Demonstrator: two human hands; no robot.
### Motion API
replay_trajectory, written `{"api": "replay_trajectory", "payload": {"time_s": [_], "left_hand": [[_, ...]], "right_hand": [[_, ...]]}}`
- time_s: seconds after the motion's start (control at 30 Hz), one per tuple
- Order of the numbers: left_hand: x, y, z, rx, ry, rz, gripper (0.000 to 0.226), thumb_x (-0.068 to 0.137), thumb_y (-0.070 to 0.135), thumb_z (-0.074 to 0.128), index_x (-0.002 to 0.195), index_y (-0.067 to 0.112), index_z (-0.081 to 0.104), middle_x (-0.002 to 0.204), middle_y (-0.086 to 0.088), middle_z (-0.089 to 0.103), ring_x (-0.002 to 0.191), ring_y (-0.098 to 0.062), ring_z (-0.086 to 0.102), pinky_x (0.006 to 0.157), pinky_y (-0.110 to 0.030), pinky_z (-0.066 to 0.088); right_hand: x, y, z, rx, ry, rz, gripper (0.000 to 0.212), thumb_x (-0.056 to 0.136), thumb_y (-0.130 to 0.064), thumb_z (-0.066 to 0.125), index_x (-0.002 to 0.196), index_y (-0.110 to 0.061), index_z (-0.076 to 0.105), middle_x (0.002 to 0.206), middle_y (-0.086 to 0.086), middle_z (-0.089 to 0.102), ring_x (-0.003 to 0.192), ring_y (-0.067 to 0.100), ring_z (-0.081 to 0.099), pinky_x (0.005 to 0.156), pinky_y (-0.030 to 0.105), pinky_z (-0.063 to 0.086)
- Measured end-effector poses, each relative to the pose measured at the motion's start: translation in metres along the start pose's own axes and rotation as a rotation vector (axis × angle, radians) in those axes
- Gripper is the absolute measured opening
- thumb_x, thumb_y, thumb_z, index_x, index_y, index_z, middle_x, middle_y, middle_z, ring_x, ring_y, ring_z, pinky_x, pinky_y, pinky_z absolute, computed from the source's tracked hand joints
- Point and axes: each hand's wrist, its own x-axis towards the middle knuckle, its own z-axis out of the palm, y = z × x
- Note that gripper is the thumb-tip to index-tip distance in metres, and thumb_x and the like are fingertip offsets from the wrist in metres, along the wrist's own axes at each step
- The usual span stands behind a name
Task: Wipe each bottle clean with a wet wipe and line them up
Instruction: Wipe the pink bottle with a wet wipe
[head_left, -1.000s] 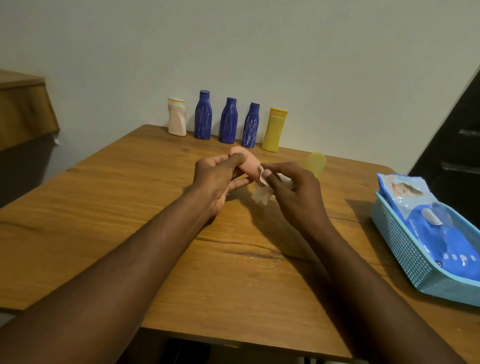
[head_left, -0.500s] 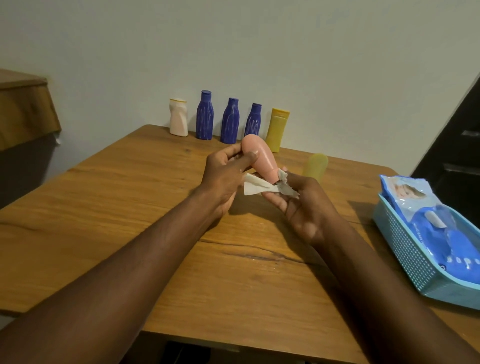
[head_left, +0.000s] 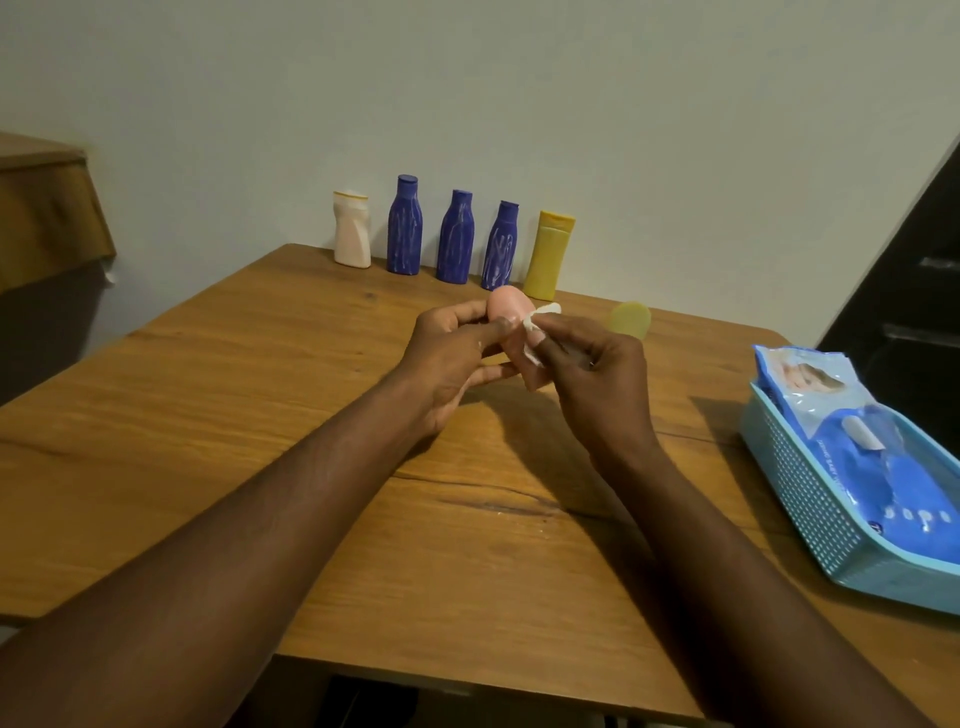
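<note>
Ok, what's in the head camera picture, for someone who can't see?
A left hand grips a pink bottle over a wooden table; the right hand presses a white wipe on it. Five bottles stand along the wall; a blue basket holds a wipes pack.

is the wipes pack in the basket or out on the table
In: the wipes pack lies inside the blue basket, its far end over the rim.

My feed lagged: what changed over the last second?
The right hand rolled from palm-up to palm-down, sliding the wipe up the side of the pink bottle. The left hand kept its grip on it. The five lined-up bottles, the loose yellow bottle and the basket stayed put.
</note>
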Motion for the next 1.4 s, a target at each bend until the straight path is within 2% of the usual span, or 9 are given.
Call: {"api": "replay_trajectory", "payload": {"time_s": [0.27, 0.4, 0.57, 0.73, 0.87, 1.07, 1.17, 1.27, 1.4], "left_hand": [[-0.005, -0.003, 0.001, 0.138, -0.202, -0.053, 0.029, 0.103, 0.012, 0.063, 0.13, 0.014, 0.072, 0.116, -0.005, 0.079, 0.106, -0.018, 0.077, 0.088, -0.043, 0.064], [-0.002, -0.003, -0.001, 0.146, -0.105, -0.034, 0.029, 0.102, 0.011, 0.065, 0.128, 0.017, 0.073, 0.115, -0.003, 0.079, 0.104, -0.019, 0.077, 0.079, -0.038, 0.065], [0.001, -0.003, -0.003, 0.135, -0.039, -0.028, 0.03, 0.101, 0.012, 0.066, 0.129, 0.019, 0.072, 0.117, -0.004, 0.078, 0.106, -0.02, 0.077, 0.083, -0.041, 0.066], [-0.003, -0.003, -0.004, 0.247, -0.108, 0.087, 0.037, 0.102, 0.009, 0.063, 0.137, 0.02, 0.068, 0.124, -0.001, 0.075, 0.113, -0.022, 0.074, 0.092, -0.047, 0.063], [-0.003, -0.003, -0.005, 0.402, -0.107, 0.229, 0.043, 0.102, 0.011, 0.064, 0.142, 0.024, 0.064, 0.134, 0.005, 0.067, 0.124, -0.017, 0.064, 0.1, -0.048, 0.059], [-0.003, -0.006, -0.004, 0.538, -0.138, 0.32, 0.042, 0.104, 0.011, 0.061, 0.141, 0.029, 0.065, 0.135, 0.01, 0.068, 0.126, -0.011, 0.062, 0.103, -0.047, 0.058], [-0.004, -0.006, -0.002, 0.568, -0.127, 0.344, 0.042, 0.103, 0.014, 0.064, 0.142, 0.028, 0.064, 0.136, 0.008, 0.068, 0.125, -0.01, 0.062, 0.103, -0.046, 0.058], [-0.005, -0.007, -0.001, 0.573, -0.111, 0.344, 0.045, 0.1, 0.015, 0.067, 0.143, 0.026, 0.063, 0.137, 0.005, 0.066, 0.124, -0.011, 0.061, 0.101, -0.046, 0.059], [-0.005, -0.006, -0.001, 0.565, -0.108, 0.329, 0.044, 0.1, 0.014, 0.069, 0.14, 0.029, 0.063, 0.135, 0.008, 0.065, 0.121, -0.01, 0.061, 0.098, -0.045, 0.061]], "right_hand": [[0.001, -0.004, -0.003, 0.018, -0.081, 0.008, 0.031, 0.105, -0.023, 0.052, 0.134, -0.024, 0.064, 0.131, -0.011, 0.066, 0.121, 0.004, 0.061, 0.104, 0.042, 0.053], [0.0, -0.005, -0.003, -0.036, -0.119, 0.034, 0.038, 0.102, -0.015, 0.057, 0.14, -0.017, 0.06, 0.142, -0.004, 0.061, 0.128, 0.006, 0.056, 0.106, 0.038, 0.052], [0.001, -0.003, -0.004, -0.108, -0.065, 0.045, 0.037, 0.097, -0.01, 0.064, 0.134, -0.014, 0.065, 0.141, 0.0, 0.062, 0.128, 0.012, 0.058, 0.106, 0.037, 0.052], [0.002, -0.002, -0.006, -0.143, -0.094, 0.009, 0.04, 0.1, -0.008, 0.058, 0.139, -0.018, 0.061, 0.147, -0.003, 0.057, 0.131, 0.004, 0.049, 0.1, 0.017, 0.045], [0.004, 0.0, -0.011, -0.276, -0.085, -0.108, 0.046, 0.096, 0.001, 0.056, 0.137, -0.02, 0.063, 0.146, -0.005, 0.056, 0.133, 0.008, 0.045, 0.108, 0.031, 0.045], [0.002, -0.003, -0.009, -0.367, -0.097, -0.232, 0.051, 0.093, 0.006, 0.057, 0.137, -0.019, 0.062, 0.144, -0.005, 0.058, 0.125, 0.006, 0.044, 0.101, 0.027, 0.048], [0.003, -0.002, -0.009, -0.352, -0.041, -0.201, 0.047, 0.094, 0.003, 0.057, 0.136, -0.019, 0.063, 0.139, -0.002, 0.062, 0.126, 0.011, 0.05, 0.103, 0.033, 0.05], [0.005, 0.0, -0.011, -0.293, 0.032, -0.09, 0.037, 0.098, -0.005, 0.056, 0.131, -0.017, 0.067, 0.129, 0.0, 0.068, 0.118, 0.012, 0.059, 0.102, 0.035, 0.053], [0.005, 0.003, -0.012, -0.277, 0.017, -0.026, 0.034, 0.098, -0.006, 0.057, 0.128, -0.016, 0.069, 0.125, -0.001, 0.07, 0.113, 0.011, 0.062, 0.1, 0.038, 0.055]]}}
